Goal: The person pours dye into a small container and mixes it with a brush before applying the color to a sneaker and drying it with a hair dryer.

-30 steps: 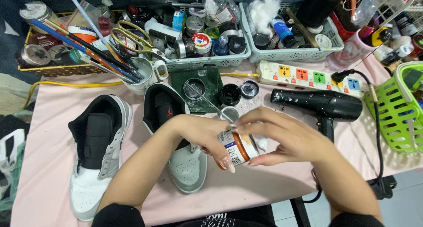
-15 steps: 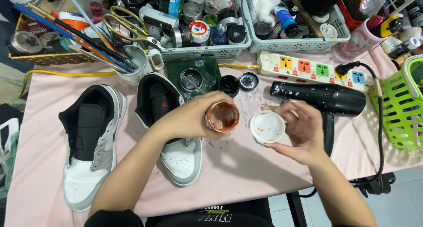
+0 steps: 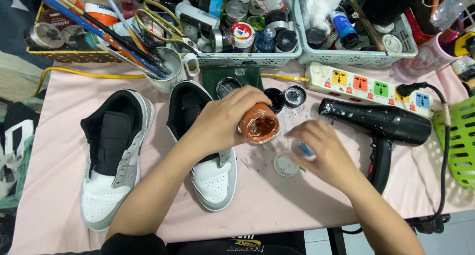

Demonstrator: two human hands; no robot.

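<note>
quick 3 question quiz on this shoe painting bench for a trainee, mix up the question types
1. True or false: the jar of brown paint in the left hand has its lid on.
2. Which thing lies on the table just right of the right hand? A) scissors B) black hair dryer C) a third shoe
3. Fill in: the white lid lies on the pink ____.

Key
1. False. The jar is open and tilted toward the camera, with paint visible inside.
2. B.
3. Table cover. The lid lies flat beside the right hand, which is blurred.
</note>
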